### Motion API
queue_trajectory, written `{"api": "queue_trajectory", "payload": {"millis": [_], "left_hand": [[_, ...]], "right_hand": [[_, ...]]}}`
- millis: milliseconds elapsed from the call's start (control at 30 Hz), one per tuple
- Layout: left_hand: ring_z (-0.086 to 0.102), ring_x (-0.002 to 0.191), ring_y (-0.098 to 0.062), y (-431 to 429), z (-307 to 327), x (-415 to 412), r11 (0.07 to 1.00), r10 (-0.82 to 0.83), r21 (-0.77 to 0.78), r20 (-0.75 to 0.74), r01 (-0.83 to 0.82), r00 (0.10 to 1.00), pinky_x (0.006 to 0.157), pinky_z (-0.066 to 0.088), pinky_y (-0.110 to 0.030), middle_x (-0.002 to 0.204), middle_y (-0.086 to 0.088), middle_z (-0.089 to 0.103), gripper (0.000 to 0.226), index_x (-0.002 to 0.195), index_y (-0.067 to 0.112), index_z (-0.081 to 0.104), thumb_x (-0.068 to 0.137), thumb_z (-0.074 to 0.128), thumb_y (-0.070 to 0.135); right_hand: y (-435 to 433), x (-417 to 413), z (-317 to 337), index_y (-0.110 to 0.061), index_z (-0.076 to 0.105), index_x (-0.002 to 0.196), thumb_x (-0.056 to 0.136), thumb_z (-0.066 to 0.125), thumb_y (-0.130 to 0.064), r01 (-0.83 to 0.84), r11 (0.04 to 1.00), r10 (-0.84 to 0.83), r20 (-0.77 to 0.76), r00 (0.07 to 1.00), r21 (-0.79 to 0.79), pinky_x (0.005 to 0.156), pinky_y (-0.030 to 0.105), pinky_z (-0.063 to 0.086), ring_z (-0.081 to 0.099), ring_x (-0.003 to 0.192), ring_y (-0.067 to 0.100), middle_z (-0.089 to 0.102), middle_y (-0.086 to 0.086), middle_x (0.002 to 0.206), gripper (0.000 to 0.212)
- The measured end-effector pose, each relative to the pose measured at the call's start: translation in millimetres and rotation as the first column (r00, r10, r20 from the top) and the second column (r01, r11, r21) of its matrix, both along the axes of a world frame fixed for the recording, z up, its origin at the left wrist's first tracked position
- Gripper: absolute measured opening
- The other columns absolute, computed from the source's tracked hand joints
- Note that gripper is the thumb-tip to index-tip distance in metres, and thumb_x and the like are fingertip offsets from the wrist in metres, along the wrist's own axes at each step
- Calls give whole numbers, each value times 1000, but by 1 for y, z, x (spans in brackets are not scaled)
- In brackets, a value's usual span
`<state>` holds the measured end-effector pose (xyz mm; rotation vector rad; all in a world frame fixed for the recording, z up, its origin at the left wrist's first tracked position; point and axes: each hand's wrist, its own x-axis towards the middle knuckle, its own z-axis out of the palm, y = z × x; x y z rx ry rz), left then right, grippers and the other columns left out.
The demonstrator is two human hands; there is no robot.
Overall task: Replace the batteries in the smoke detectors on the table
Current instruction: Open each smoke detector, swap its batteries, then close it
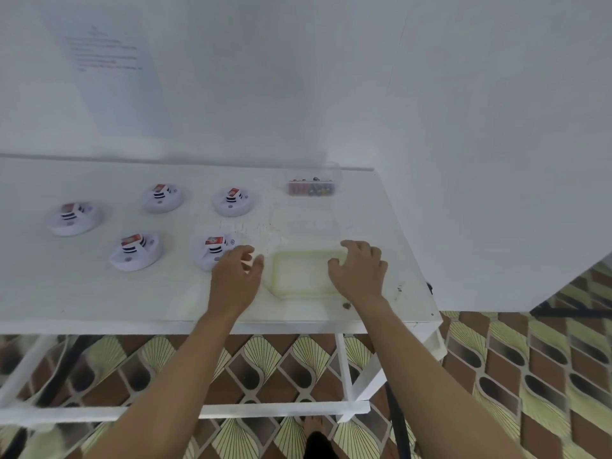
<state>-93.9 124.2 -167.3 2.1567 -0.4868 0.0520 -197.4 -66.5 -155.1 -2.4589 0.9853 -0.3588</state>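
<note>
L hand [236, 280] + R hand [360, 274] by tray [298, 295]

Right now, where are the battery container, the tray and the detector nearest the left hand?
battery container [326, 171]: head view, clear wall above batteries.
tray [299, 274]: head view, bare floor.
nearest detector [212, 251]: head view, vented top.

wall [331, 77]: printed sheet [112, 71] hanging up left, text too blurred to read | tray [298, 295]: shallow, white, yellowish rim, sitting near the surface's [99, 293] front edge, toward the right corner | brown speck [346, 305] just off the tray's front-right corner | floor [530, 376]: brown-and-cream patterned tiles underneath
</note>
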Motion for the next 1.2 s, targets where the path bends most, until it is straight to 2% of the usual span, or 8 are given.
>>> {"api": "queue_trajectory", "payload": {"millis": [200,400,533,733,867,1000,1133,1200], "left_hand": [[57,97,-25,61,-1,14,977,210,-9,154,-211,966,82,44,-33,100,-5,63,17,103,12,61,87,65,14],[44,129,-39,101,-25,38,865,178,444,162,-232,971,104,39,-54,137,-17,54,44,128,7,58,91,57,30],[48,127,-41,114,-41,43,812,103,558,154,-172,983,108,39,-53,138,-20,54,70,131,5,56,88,28,53],[51,126,-40,116,-41,41,799,84,580,156,-160,984,107,40,-51,137,-18,56,69,131,6,57,89,27,52],[56,120,-41,114,-41,39,794,81,583,174,-169,981,103,44,-50,131,-21,60,63,126,4,61,91,33,47],[51,126,-40,113,-41,42,816,108,555,125,-160,986,107,39,-49,137,-17,56,65,130,7,59,89,33,50],[42,131,-32,107,-25,50,870,208,446,55,-210,977,109,33,-44,139,-9,54,49,131,13,58,91,57,40],[44,128,-32,96,-15,54,913,240,319,85,-255,967,107,33,-41,132,-8,58,39,123,12,64,90,64,31]], "right_hand": [[47,32,20,-22,66,117,88,57,-22,-219,972,230,157,960,-89,101,39,34,43,125,25,54,2,132,31],[95,82,17,-16,57,136,91,59,-22,-551,834,546,117,829,11,106,40,35,43,130,29,50,9,141,45],[114,114,12,-15,40,149,94,58,-27,-657,751,658,14,753,70,112,43,30,33,140,34,35,12,154,59],[116,152,7,-17,11,159,90,63,-36,-751,655,745,-232,625,84,118,49,20,9,152,33,7,13,166,88],[112,167,0,-17,12,158,85,68,-34,-766,634,754,-301,584,103,115,48,23,14,149,35,12,16,163,93],[103,177,-2,-18,29,147,74,79,-37,-761,641,761,-212,614,99,100,41,39,38,127,33,39,13,137,91],[87,180,5,-35,26,150,72,82,-34,-751,612,785,-71,616,247,97,36,36,37,123,30,35,9,128,96],[77,179,13,-39,33,147,71,83,-31,-745,578,779,48,625,334,98,35,43,43,121,27,35,5,125,91]]}}
